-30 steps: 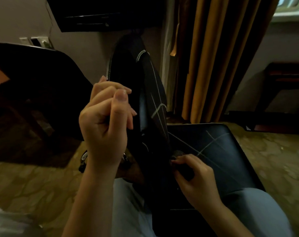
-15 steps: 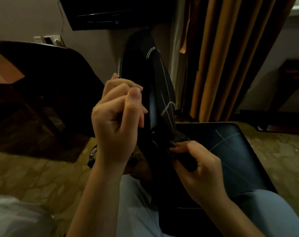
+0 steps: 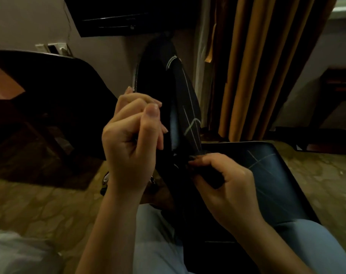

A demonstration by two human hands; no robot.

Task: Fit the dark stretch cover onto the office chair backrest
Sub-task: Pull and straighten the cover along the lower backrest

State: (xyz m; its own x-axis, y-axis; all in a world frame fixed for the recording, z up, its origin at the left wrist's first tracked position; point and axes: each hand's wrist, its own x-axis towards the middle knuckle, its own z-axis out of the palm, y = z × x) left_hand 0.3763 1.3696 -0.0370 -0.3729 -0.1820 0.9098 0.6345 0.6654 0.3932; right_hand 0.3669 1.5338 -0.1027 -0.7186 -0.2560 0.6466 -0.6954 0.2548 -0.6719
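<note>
1. Left hand (image 3: 132,143) keeps its fingers curled round the dark cover (image 3: 185,89) edge, on the left side of the backrest (image 3: 146,80).
2. Right hand (image 3: 225,182) pinches the cover hem and has crept farther up, toward where the backrest meets the seat (image 3: 267,184).
3. The cover is over the backrest top; the low hem is likely still being tugged down.

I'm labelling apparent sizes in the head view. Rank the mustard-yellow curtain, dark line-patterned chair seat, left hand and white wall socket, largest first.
1. Mustard-yellow curtain.
2–3. Dark line-patterned chair seat and left hand: visible areas look alike, and the hand is nearer, so unranked.
4. White wall socket.
</note>
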